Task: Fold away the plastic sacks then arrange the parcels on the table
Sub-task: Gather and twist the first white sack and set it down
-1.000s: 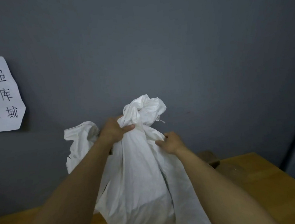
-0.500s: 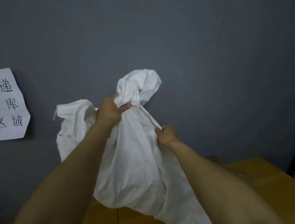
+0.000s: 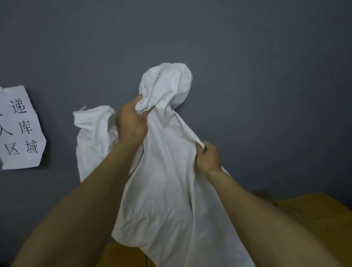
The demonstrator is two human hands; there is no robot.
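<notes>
Head view, white plastic sack [image 3: 167,197] held up above the wooden table [image 3: 329,222], left hand [image 3: 131,122] clenched around its bunched neck, right hand [image 3: 207,157] pinching a fold lower down, paper sign [image 3: 12,127] on the grey wall left of the sack.

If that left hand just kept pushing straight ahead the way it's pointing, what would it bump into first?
The crumpled white plastic sack: the left hand grips its bunched neck, with the puffed top right beyond. Past that, probably the dark grey wall, though depth is unclear.
</notes>
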